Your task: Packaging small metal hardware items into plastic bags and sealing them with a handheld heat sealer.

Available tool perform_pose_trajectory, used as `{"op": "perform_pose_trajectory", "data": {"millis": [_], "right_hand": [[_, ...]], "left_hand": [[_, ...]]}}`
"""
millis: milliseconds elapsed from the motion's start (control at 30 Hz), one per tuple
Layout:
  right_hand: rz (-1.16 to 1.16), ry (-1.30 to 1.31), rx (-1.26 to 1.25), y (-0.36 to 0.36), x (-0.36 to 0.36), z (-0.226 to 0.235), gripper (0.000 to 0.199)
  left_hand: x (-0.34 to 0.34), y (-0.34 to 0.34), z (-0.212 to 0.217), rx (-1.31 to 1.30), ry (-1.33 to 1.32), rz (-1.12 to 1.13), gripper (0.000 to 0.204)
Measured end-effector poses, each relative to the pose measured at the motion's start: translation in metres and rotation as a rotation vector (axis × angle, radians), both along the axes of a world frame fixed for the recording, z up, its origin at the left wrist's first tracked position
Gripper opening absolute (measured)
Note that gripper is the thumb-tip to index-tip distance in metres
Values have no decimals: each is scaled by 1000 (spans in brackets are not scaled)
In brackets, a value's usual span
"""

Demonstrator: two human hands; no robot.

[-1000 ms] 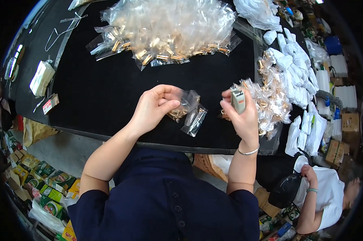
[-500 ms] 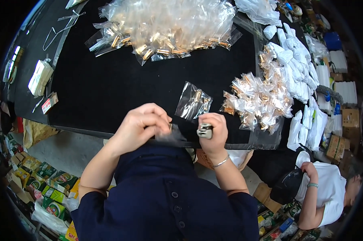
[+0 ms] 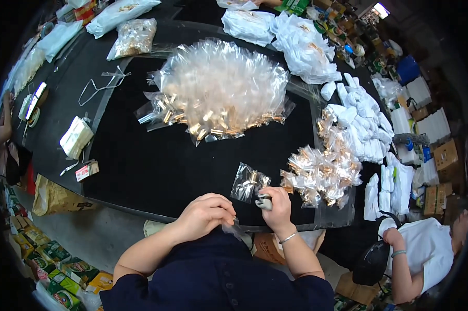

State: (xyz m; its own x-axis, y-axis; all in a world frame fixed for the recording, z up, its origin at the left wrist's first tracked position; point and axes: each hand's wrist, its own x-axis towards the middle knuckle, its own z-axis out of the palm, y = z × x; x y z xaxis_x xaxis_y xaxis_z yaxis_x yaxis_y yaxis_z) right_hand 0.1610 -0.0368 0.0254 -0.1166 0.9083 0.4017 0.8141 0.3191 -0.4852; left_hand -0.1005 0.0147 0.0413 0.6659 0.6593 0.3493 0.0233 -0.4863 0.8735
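My left hand (image 3: 207,215) pinches a small clear plastic bag (image 3: 235,229) at the table's front edge. The bag hangs from the fingertips, and its contents are too unclear to make out. To its right, my right hand (image 3: 278,205) is wrapped round a small grey hand stapler (image 3: 263,202), its end pointing toward my left hand. Just beyond the stapler lies a flat clear bag of gold-coloured pieces (image 3: 250,180). Right of that sits a heap of folded-up bags with gold-coloured pieces (image 3: 322,173).
A large pile of clear bags (image 3: 221,88) covers the table's middle. White wrapped bundles (image 3: 369,122) line the right side. On the left lie a white stack (image 3: 76,137) and a small box (image 3: 87,171). A person in a white top (image 3: 423,249) is at the right.
The view has tilted up, showing more of the far table. My left hand has come closer to my right with the clear bag. The right hand still grips the stapler.
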Motion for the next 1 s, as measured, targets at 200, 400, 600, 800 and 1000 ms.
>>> {"op": "perform_pose_trajectory", "data": {"millis": [200, 400, 600, 800, 1000], "right_hand": [[-43, 407, -104, 9, -17, 63, 29], [261, 200, -310, 13, -36, 83, 28], [317, 349, -325, 12, -51, 68, 30], [167, -38, -11, 26, -37, 26, 30], [66, 67, -6, 28, -34, 6, 20]], "left_hand": [[5, 0, 21, 8, -11, 103, 20], [13, 0, 23, 111, -35, 149, 15], [4, -3, 3, 77, -48, 88, 16], [-15, 5, -8, -761, -153, 272, 5], [-19, 25, -20, -1379, -690, 182, 10]]}}
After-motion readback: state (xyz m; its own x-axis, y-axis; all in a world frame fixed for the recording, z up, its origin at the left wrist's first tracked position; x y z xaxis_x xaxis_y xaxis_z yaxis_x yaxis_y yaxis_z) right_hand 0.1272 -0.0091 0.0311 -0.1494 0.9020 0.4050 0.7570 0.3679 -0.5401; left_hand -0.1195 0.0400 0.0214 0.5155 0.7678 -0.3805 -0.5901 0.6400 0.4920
